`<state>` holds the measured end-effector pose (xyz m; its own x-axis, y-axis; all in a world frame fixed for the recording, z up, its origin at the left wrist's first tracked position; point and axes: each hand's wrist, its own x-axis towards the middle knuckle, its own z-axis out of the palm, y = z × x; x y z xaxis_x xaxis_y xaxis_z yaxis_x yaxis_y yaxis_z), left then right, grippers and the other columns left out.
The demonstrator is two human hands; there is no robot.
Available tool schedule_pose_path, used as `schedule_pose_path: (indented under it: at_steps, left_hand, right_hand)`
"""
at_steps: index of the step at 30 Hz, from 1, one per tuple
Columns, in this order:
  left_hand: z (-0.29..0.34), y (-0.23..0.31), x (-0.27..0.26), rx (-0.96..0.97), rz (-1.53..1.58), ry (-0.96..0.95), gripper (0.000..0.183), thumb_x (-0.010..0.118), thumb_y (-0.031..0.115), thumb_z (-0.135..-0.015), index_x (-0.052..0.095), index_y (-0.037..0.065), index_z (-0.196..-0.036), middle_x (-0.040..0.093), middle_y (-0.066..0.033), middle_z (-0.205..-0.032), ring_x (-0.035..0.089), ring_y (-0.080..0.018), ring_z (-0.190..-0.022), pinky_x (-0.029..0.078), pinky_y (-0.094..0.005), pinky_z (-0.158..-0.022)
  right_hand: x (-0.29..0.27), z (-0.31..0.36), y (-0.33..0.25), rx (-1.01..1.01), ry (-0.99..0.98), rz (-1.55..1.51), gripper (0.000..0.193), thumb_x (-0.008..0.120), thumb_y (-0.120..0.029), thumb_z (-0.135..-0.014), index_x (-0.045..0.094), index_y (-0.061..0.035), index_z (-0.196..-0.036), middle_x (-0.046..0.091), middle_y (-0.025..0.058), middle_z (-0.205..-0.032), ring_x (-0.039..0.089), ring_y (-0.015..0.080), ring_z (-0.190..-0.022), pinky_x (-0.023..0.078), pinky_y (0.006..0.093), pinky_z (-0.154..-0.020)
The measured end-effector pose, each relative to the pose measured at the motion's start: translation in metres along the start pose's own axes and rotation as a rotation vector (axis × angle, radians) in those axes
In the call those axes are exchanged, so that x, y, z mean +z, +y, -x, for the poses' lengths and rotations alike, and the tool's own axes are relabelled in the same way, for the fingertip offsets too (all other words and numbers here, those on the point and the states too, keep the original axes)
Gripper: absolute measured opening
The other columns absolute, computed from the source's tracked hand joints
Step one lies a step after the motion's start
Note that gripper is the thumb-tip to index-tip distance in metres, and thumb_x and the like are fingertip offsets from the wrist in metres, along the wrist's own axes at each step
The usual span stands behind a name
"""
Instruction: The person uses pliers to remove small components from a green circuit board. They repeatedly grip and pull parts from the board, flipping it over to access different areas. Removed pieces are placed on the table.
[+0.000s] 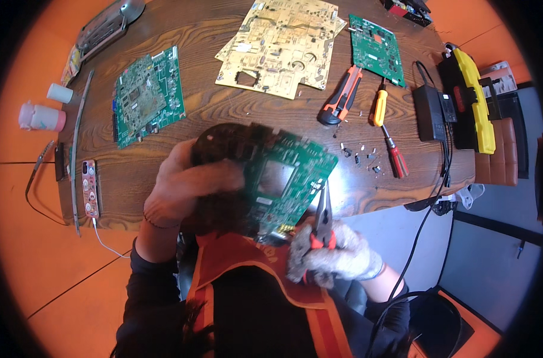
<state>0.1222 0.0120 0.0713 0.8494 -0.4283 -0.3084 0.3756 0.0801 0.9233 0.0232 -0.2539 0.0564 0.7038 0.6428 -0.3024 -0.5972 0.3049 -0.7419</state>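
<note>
My left hand [179, 182], bare and slightly blurred, grips a green circuit board [304, 179] from its left side, raised over the table's near edge. Its fingers lie across the board's dark left part, where details are hard to make out. The board has a square window-like patch in the middle and small parts along its edges. In a grey-white glove, my right hand [343, 256] is closed round long-nose pliers [324, 219] with red handles. Their jaws point up at the board's right edge; whether they grip a part there cannot be made out.
Tan circuit boards [277, 48] and green boards [149, 95] lie across the wooden table [223, 113]. To the right are a utility knife [341, 98], a yellow screwdriver [379, 107], a red screwdriver [397, 158], loose components [358, 158] and a black power adapter [429, 113]. A phone [90, 188] lies left.
</note>
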Motion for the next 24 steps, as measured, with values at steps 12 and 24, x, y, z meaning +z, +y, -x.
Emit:
schedule_pose_path:
  at_steps: [12, 24]
  left_hand:
    - [-0.019, -0.036, -0.011, -0.063, 0.233, 0.064, 0.035, 0.064, 0.017, -0.087, 0.063, -0.003, -0.115, 0.070, -0.0095, -0.102, 0.066, -0.0152, -0.089, 0.052, -0.0274, -0.082]
    - [-0.001, -0.012, 0.028, -0.132, 0.000, 0.217, 0.028, 0.072, 0.020, -0.086, 0.069, 0.005, -0.109, 0.069, -0.0019, -0.092, 0.062, -0.0092, -0.083, 0.051, -0.0250, -0.077]
  right_hand:
    - [-0.008, 0.012, -0.027, 0.010, 0.872, 0.945, 0.028, 0.066, -0.011, -0.091, 0.059, -0.0042, -0.118, 0.067, 0.0084, -0.096, 0.069, 0.0195, -0.082, 0.055, 0.0314, -0.073]
    - [-0.047, -0.020, -0.019, -0.357, 0.957, 1.909, 0.040, 0.063, -0.003, -0.075, 0.060, -0.0064, -0.114, 0.061, 0.0180, -0.109, 0.060, 0.0380, -0.100, 0.052, 0.0452, -0.083]
